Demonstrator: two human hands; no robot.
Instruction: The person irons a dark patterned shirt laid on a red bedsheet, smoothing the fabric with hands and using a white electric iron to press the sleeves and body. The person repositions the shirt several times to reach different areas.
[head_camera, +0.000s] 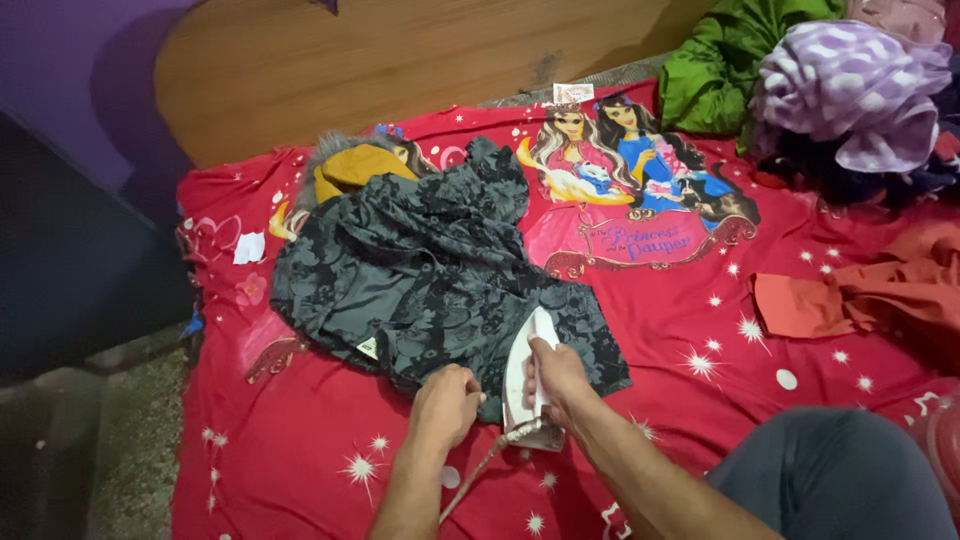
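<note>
A dark grey patterned garment (430, 275) lies crumpled on a red printed bedsheet (300, 450). My right hand (555, 378) grips the handle of a white clothes iron (525, 375), which rests on the garment's near edge with its tip pointing away from me. My left hand (447, 405) is closed on the garment's hem just left of the iron. The iron's cord (480, 470) runs back toward me between my forearms.
A pile of clothes, green (725, 65) and lilac (850, 85), sits at the far right. An orange-red cloth (870, 290) lies to the right. A wooden headboard (400, 60) stands behind the bed. The floor (130, 440) lies left. My knee (840, 475) is at bottom right.
</note>
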